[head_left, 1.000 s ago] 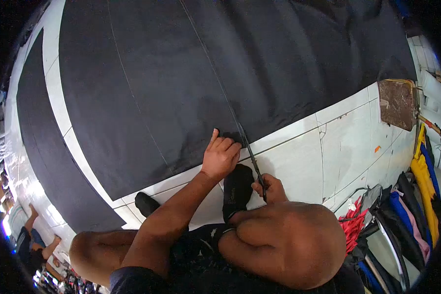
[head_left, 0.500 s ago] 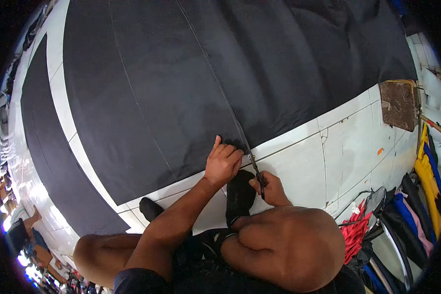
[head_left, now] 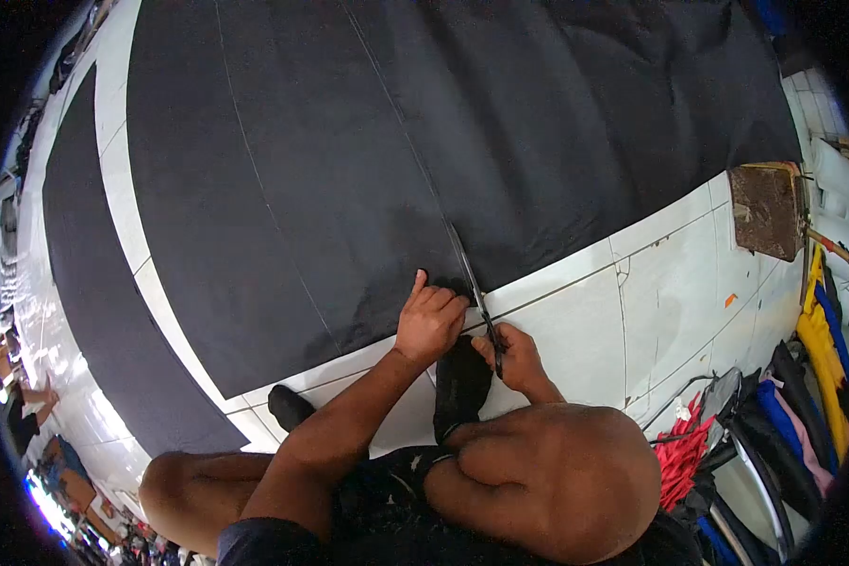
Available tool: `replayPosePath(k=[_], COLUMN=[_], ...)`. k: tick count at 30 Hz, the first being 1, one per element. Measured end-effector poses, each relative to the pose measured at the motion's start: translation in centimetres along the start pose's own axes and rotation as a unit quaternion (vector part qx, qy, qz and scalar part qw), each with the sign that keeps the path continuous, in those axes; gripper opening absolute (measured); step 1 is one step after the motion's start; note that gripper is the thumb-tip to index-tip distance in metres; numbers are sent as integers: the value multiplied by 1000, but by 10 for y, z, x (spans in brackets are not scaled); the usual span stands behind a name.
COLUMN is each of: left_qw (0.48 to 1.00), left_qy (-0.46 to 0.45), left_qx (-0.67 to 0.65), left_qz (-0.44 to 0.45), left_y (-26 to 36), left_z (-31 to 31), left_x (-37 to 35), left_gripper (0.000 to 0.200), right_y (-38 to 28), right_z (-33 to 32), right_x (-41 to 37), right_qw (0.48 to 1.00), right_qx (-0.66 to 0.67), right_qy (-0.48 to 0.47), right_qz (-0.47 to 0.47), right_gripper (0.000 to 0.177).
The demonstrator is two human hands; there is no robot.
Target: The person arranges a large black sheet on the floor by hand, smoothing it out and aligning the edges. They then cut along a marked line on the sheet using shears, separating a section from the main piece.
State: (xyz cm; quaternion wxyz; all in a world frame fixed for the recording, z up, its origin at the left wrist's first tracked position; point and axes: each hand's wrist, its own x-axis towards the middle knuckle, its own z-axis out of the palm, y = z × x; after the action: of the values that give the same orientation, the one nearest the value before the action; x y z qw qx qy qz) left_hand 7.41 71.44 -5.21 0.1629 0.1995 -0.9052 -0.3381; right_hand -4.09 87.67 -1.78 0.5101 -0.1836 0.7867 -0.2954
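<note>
Gripping the scissors (head_left: pixel 478 307), the right hand (head_left: pixel 519 361) has its fingers closed around the handles. The tool sits at the near edge of the black fabric (head_left: pixel 349 141), with its blades lying over the cloth along a thin pale line.

Just left of the scissors, the left hand (head_left: pixel 429 323) presses on the cloth. Its fingers are bent and bunched close, with the forefinger stretched forward. Whether they pinch a fold cannot be told.

Directly below the scissors is a foot in a black sock (head_left: pixel 460 382), touching the white tiled floor (head_left: pixel 651 283). Lower still, a bare knee (head_left: pixel 557 472) hides the right forearm. A second socked foot (head_left: pixel 291 407) lies down and to the left.

Far left of the scissors runs a separate black strip (head_left: pixel 85 283). To their right a brown block (head_left: pixel 766 212) rests on the fabric's corner. Heaped coloured cloths (head_left: pixel 816 368) and a red piece (head_left: pixel 679 445) lie further off, down and right.

The scissors are dark, slim and long-bladed. Their long axis runs steeply away from the person, tips up and slightly left, handles down and right.
</note>
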Motion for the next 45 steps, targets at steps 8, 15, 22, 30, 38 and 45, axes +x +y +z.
replayPosePath(k=[8,15,22,30,38,45], left_qw=[999,999,999,996,988,977], left_qy=[1,-17,-24,-23,-94,-165], left_qx=[34,30,41,83,121,133], left_qz=[3,-7,-10,1,31,12], left_y=[2,3,4,-2,-1,6], left_z=[4,1,1,13,3,4], left_x=[-1,-1,-2,-5,-9,-8], left_gripper=[16,20,23,24,48,51], right_y=[-16,-27,-39,-47,-37,-58], right_z=[0,0,1,7,2,2], right_x=[4,12,21,31,35,33], right_qw=[998,995,999,990,997,996], right_qx=[4,-26,-12,38,30,55], right_qy=[26,40,27,67,15,28], right_qz=[-62,-87,-35,-120,-72,-72], right_gripper=[29,41,44,40,37,39])
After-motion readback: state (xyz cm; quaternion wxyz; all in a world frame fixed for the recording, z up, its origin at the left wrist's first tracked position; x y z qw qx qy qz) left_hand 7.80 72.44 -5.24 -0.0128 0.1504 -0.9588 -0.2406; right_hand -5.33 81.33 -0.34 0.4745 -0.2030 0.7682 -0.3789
